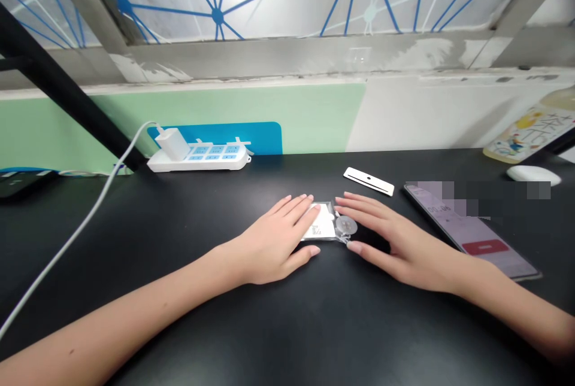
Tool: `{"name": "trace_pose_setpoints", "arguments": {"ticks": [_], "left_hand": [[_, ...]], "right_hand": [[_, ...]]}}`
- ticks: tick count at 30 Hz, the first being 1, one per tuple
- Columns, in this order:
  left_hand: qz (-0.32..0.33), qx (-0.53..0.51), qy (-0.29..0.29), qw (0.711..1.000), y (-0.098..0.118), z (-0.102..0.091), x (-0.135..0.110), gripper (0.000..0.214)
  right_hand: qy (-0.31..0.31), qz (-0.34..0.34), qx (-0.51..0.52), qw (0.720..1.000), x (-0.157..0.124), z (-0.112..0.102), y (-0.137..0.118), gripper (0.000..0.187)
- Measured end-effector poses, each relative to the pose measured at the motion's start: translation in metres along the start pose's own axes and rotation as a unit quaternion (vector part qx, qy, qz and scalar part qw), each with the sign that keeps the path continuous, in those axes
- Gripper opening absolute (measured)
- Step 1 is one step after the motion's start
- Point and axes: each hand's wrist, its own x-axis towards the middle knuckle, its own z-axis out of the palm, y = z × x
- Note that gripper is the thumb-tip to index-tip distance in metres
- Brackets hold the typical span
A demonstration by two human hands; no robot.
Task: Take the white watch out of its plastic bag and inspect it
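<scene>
A small clear packet with white contents and a round grey disc at its right end lies on the black table. My left hand rests flat on the table, fingers stretched out over the packet's left part. My right hand lies flat too, fingers spread, fingertips just beside the disc and thumb tip below it. Neither hand grips anything.
A white flat strip lies behind the hands. A phone with a lit screen lies to the right, a white mouse and a bottle beyond it. A white power strip with charger and cable sits at the back left.
</scene>
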Motion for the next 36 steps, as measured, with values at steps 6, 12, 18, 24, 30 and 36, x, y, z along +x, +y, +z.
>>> {"name": "trace_pose_setpoints", "arguments": {"ticks": [6,12,18,24,30,36], "left_hand": [[0.002,-0.004,0.012,1.000,0.0002,0.0015,0.0001,0.065],[0.003,-0.025,0.035,0.999,-0.0011,0.0026,-0.0008,0.057],[0.007,-0.035,0.048,0.998,-0.0018,0.0042,-0.0007,0.052],[0.004,-0.031,0.043,0.999,-0.0004,0.0022,0.0005,0.052],[0.000,-0.041,0.042,0.998,-0.0001,0.0013,0.0016,0.051],[0.002,-0.050,0.049,0.998,-0.0005,0.0023,0.0016,0.051]], "right_hand": [[-0.035,-0.019,0.000,0.999,-0.0008,0.0068,-0.0045,0.064],[-0.044,-0.009,0.010,0.999,0.0006,0.0044,-0.0074,0.066],[-0.031,-0.026,-0.010,0.999,0.0023,0.0062,-0.0105,0.067],[-0.012,-0.054,-0.080,0.995,0.0044,0.0087,-0.0111,0.066],[0.009,-0.067,-0.066,0.995,0.0079,0.0073,-0.0097,0.063],[0.008,-0.063,-0.065,0.996,0.0061,0.0088,-0.0096,0.063]]}}
